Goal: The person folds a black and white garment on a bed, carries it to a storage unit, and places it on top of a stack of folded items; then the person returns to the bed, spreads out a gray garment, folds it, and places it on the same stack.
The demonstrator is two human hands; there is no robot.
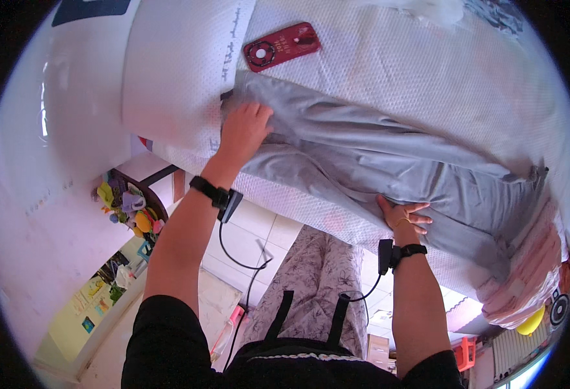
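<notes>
two bare hands worked on one long, soft grey cloth garment [453, 188], which lay stretched across a white, dimple-textured fabric cover [388, 68]. the left hand [246, 128] was over the garment's left end, its fingers bent down into the cloth; whether they pinched a fold or merely pressed, i could not tell. the right hand [405, 217] was unclenched, fingers spread on the near edge, with nothing visibly grasped. lengthwise creases ran toward the right end, near a crumpled pink fabric [524, 279]. a dark red, rectangular phone-like object [281, 47] lay just beyond the left end, apart from both hands.

the step in hand appeared to be spreading and flattening the garment, the right hand seemingly steadying it while the left hand dealt with its end. the next move, i judged, called for drawing that end straight, with the near edge pinned against sliding, then sweeping the creases flat.
</notes>
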